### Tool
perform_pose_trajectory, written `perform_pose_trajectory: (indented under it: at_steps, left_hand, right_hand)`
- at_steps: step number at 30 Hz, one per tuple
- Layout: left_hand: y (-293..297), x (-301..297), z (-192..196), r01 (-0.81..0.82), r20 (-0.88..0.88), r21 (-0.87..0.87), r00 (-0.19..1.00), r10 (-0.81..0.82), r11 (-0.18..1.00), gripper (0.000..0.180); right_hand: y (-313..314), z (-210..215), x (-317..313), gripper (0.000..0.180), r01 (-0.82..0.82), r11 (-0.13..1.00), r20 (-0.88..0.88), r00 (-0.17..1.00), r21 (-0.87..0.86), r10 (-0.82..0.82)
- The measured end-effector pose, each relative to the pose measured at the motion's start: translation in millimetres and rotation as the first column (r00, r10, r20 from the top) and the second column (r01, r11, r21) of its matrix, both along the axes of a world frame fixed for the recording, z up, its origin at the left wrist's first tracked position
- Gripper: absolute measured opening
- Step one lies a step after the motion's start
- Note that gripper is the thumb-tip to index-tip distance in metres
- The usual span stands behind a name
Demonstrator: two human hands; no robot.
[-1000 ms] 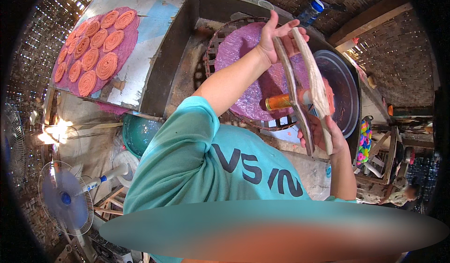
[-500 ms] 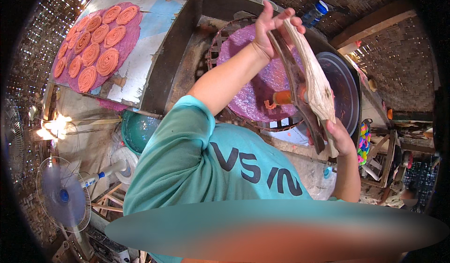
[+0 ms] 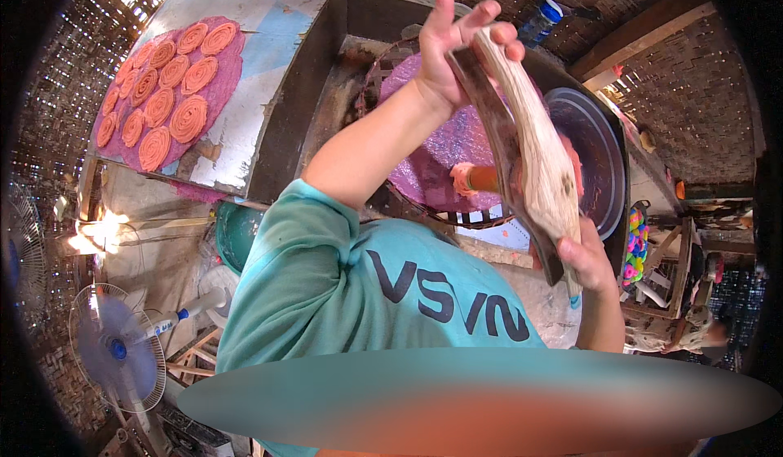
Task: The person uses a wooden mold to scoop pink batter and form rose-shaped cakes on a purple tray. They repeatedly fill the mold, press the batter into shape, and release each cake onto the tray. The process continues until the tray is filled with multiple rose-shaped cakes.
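Note:
Between my two hands is a wooden hand press (image 3: 534, 151) made of a pale plank and a dark plank side by side. My left hand (image 3: 457, 45) is at its upper end, palm against the dark plank and fingertips curled over the pale one. My right hand (image 3: 589, 261) grips the lower end. An orange-brown tube (image 3: 485, 180) sticks out leftward from the dark plank, with a clump of pinkish-orange dough strands (image 3: 462, 179) at its mouth. More dough (image 3: 571, 162) shows past the pale plank. Below lies a round purple mesh sheet (image 3: 412, 159) on a woven basket tray (image 3: 379, 70).
A dark tub (image 3: 608, 163) stands right of the tray. At the left, several coiled dough rounds (image 3: 160, 108) lie on purple mesh on a worn board (image 3: 224, 151). A fan (image 3: 118, 348), a green basin (image 3: 235, 233) and a blue-capped bottle (image 3: 542, 21) are around me.
The planks and my left hand have shifted slightly left and up. At the tube's mouth the dough clump has become bigger, and the tube has moved a little left.

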State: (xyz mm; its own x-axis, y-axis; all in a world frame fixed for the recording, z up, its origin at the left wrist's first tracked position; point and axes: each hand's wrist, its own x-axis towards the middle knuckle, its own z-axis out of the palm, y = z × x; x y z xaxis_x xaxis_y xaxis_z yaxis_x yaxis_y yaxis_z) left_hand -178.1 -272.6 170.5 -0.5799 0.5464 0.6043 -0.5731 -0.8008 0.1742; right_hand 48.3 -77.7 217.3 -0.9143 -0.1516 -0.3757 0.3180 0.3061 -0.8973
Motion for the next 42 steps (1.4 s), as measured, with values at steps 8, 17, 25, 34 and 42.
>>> perform_pose_trajectory:
  at_steps: [8,17,25,34,42]
  left_hand:
    - [15,11,13,0.063,0.063,0.058,0.996,-0.067,0.996,0.054]
    - [-30,7,18,-0.050,-0.066,-0.030,0.997,0.048,0.998,0.051]
    - [0,40,6,-0.010,0.013,-0.109,1.000,0.011,0.994,0.048]
    - [30,24,-1,0.220,-0.025,-0.115,0.974,-0.224,0.969,0.057]
    - [54,40,-81,-0.146,-0.230,-0.954,0.916,-0.329,0.261,0.043]
  right_hand:
    - [11,32,9,0.063,0.076,0.985,-0.057,0.996,0.154,-0.068]
    - [-6,21,1,0.059,-0.007,1.000,-0.010,1.000,0.015,0.008]
    - [10,22,31,0.059,0.051,0.998,0.078,0.995,0.049,-0.054]
    - [17,9,44,0.062,0.134,0.984,-0.145,0.983,0.118,-0.117]
    - [21,-9,35,0.060,0.223,0.975,-0.093,0.970,-0.023,-0.224]
